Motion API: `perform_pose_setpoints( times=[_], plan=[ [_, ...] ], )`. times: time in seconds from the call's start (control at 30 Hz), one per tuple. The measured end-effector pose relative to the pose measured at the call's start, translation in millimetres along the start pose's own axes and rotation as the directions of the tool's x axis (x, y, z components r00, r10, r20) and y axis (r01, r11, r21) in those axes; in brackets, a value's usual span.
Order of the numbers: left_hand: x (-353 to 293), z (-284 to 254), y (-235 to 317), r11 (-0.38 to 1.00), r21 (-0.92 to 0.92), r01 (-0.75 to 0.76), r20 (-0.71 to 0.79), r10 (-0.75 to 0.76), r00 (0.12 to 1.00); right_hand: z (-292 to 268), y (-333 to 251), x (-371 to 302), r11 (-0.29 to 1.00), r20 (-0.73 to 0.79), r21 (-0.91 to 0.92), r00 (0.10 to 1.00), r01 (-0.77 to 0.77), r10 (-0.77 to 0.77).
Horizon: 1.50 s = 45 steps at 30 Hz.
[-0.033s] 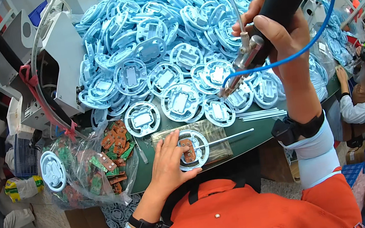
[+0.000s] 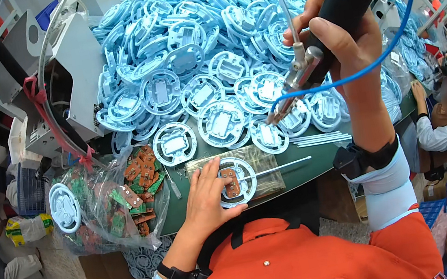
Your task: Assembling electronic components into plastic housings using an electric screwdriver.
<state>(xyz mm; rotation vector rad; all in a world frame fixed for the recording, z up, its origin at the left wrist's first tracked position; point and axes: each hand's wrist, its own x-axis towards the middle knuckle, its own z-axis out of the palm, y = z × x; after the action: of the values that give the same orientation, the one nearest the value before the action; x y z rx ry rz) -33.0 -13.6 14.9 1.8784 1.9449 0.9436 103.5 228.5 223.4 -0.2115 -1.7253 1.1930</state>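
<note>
My left hand [image 2: 204, 194] lies over a light-blue round plastic part [image 2: 246, 166], its fingers pressing the rim and a small brown circuit board [image 2: 230, 183] set inside. A thin white rod [image 2: 289, 165] sticks out from the part to the right. My right hand [image 2: 345, 41] is wrapped around a black powered screwdriver [image 2: 343, 1], raised above the bench. Its metal nose [image 2: 292, 89] tilts down to the left, apart from the held part. A clear tube and a blue hose [image 2: 367, 69] run to the tool.
A big heap of light-blue parts [image 2: 187, 57] fills the bench's far side. Several white rods [image 2: 322, 139] lie at right. A clear bag of circuit boards [image 2: 111, 207] sits left, beside a grey-white machine [image 2: 73, 75]. Another person [image 2: 446, 110] sits at far right.
The screwdriver's nose has shifted very slightly down and to the left. My left hand stays on the blue part.
</note>
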Motion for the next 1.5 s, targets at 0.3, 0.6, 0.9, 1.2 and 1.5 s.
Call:
perform_pose_setpoints(
  times=[0.3, 0.6, 0.9, 1.2, 1.5],
  plan=[
    [4.4, 7.7, -0.2, 0.999, 0.043, -0.015, -0.076, 0.018, 0.997, 55.9, -6.9, -49.5, 0.971, 0.043, 0.211, 0.993, -0.116, 0.109],
    [5.0, 21.8, -4.5, 0.984, 0.174, -0.035, -0.222, 0.074, 0.972, 34.3, -26.5, -35.7, 0.995, -0.015, 0.096, 1.0, -0.013, 0.015],
    [3.0, 24.6, -10.1, 0.989, 0.14, -0.049, -0.251, 0.084, 0.964, 52.4, -33.9, -37.2, 0.998, 0.044, -0.051, 0.998, -0.037, 0.04],
    [0.3, 26.5, -10.5, 0.99, 0.14, -0.034, -0.249, 0.068, 0.966, 70.9, -1.5, -59.5, 0.998, 0.055, 0.059, 0.998, -0.03, 0.027],
    [0.8, 26.4, -10.5, 0.987, 0.155, -0.027, -0.238, 0.064, 0.969, 72.7, 10.0, -65.1, 0.993, 0.024, 0.105, 0.998, -0.054, 0.052]
  ],
)
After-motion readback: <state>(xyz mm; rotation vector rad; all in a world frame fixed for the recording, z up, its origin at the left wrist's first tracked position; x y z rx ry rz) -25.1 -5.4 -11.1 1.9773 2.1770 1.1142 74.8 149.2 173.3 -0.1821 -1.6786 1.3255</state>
